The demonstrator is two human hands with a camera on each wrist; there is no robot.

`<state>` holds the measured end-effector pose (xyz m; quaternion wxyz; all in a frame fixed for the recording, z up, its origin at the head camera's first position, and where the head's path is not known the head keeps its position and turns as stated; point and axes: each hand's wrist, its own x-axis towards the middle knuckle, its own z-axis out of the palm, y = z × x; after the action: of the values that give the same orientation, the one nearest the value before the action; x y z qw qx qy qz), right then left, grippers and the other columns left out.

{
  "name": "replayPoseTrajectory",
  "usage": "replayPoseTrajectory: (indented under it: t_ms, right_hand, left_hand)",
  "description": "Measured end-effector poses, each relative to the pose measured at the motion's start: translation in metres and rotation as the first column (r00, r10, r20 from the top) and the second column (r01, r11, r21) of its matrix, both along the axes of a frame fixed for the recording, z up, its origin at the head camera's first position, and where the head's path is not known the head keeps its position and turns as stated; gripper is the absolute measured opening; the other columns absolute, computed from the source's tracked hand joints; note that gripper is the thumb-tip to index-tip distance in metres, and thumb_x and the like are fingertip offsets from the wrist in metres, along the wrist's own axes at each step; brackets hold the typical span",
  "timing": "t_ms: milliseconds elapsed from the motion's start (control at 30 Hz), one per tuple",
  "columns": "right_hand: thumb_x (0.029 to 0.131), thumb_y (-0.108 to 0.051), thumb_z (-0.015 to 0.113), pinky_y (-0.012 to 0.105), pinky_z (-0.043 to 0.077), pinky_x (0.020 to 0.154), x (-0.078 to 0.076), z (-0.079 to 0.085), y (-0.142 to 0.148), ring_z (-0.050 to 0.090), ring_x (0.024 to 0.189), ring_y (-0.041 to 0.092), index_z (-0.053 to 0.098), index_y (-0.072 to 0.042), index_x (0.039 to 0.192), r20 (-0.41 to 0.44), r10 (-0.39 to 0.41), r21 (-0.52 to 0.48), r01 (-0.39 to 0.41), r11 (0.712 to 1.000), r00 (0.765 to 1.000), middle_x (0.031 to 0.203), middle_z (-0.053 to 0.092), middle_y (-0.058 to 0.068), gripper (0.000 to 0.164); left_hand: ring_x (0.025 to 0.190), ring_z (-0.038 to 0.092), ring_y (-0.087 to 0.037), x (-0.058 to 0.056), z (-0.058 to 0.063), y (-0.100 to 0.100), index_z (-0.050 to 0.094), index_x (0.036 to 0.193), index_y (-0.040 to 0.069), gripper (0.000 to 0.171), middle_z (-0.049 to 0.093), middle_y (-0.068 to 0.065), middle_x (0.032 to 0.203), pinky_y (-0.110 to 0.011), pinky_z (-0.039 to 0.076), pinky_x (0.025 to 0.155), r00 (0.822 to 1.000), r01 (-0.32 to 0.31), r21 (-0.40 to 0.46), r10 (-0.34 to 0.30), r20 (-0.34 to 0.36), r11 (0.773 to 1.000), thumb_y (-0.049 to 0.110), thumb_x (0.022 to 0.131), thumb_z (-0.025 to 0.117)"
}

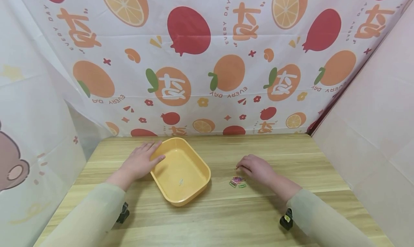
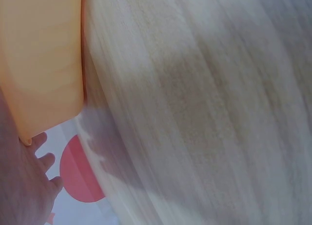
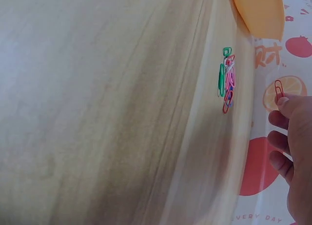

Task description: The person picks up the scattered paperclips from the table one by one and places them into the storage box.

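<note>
A yellow plastic tray [image 1: 202, 161] sits left of centre on the wooden table. My left hand [image 1: 139, 161] holds its far left rim, thumb over the inner side and fingers along the outside. Inside the tray lies a small pale paper clip or two [image 1: 181, 182]. My right hand [image 1: 257, 169] pinches a red paper clip [image 3: 279, 89] between thumb and forefinger, above the table. Just nearer than that hand is a little pile of coloured paper clips [image 1: 237, 181], green, red, pink and purple. The right wrist view shows the same pile [image 3: 227, 81] from the side.
Behind the wooden table [image 1: 226, 218] hangs a fruit-print curtain [image 1: 200, 107]. Pale cloth panels [image 1: 372, 114] close in both sides. A black strap device [image 1: 286, 220] sits at each wrist.
</note>
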<state>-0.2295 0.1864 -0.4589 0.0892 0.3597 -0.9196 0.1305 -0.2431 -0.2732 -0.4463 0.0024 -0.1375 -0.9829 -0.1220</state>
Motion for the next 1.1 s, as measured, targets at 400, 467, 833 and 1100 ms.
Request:
replayPoseTrajectory:
  t_ms: [400, 467, 833, 1100]
  right_hand:
    - [0.094, -0.011, 0.069, 0.034, 0.056, 0.085, -0.013, 0.008, -0.007, 0.064, 0.095, 0.013, 0.075, -0.017, 0.103, -0.056, 0.030, -0.009, -0.031, 0.999, 0.998, 0.098, 0.070, -0.007, 0.013]
    - [0.094, -0.010, 0.069, 0.034, 0.056, 0.085, -0.015, 0.010, -0.009, 0.065, 0.094, 0.014, 0.076, -0.016, 0.103, -0.062, 0.040, -0.018, -0.041, 0.999, 0.997, 0.097, 0.071, -0.006, 0.013]
    - [0.091, -0.011, 0.072, 0.035, 0.055, 0.082, -0.019, 0.020, -0.021, 0.062, 0.092, 0.015, 0.078, -0.016, 0.107, -0.055, 0.080, -0.031, -0.082, 0.996, 0.995, 0.097, 0.069, -0.004, 0.018]
    - [0.091, -0.014, 0.072, 0.034, 0.055, 0.079, -0.024, 0.028, -0.035, 0.062, 0.090, 0.015, 0.079, -0.019, 0.106, -0.089, 0.144, -0.031, -0.147, 0.989, 0.986, 0.096, 0.070, -0.003, 0.017]
  left_hand:
    - [0.144, 0.021, -0.050, -0.001, -0.001, -0.001, 0.027, 0.158, 0.012, 0.075, 0.028, -0.025, 0.158, -0.066, 0.014, 0.116, 1.000, -0.007, -0.003, 0.007, -0.009, 1.000, 0.059, 0.101, 0.040]
    - [0.144, 0.021, -0.050, 0.000, 0.000, -0.001, 0.027, 0.158, 0.013, 0.075, 0.028, -0.024, 0.158, -0.066, 0.015, 0.116, 1.000, -0.008, -0.003, 0.008, -0.009, 1.000, 0.060, 0.101, 0.040]
    - [0.143, 0.021, -0.051, 0.002, 0.003, 0.001, 0.026, 0.158, 0.013, 0.076, 0.027, -0.025, 0.158, -0.066, 0.014, 0.116, 1.000, -0.005, -0.006, 0.005, -0.005, 1.000, 0.060, 0.101, 0.039]
    - [0.143, 0.021, -0.051, 0.002, 0.002, 0.001, 0.026, 0.158, 0.012, 0.073, 0.028, -0.025, 0.158, -0.067, 0.013, 0.115, 1.000, -0.006, 0.003, 0.006, -0.002, 1.000, 0.056, 0.101, 0.042]
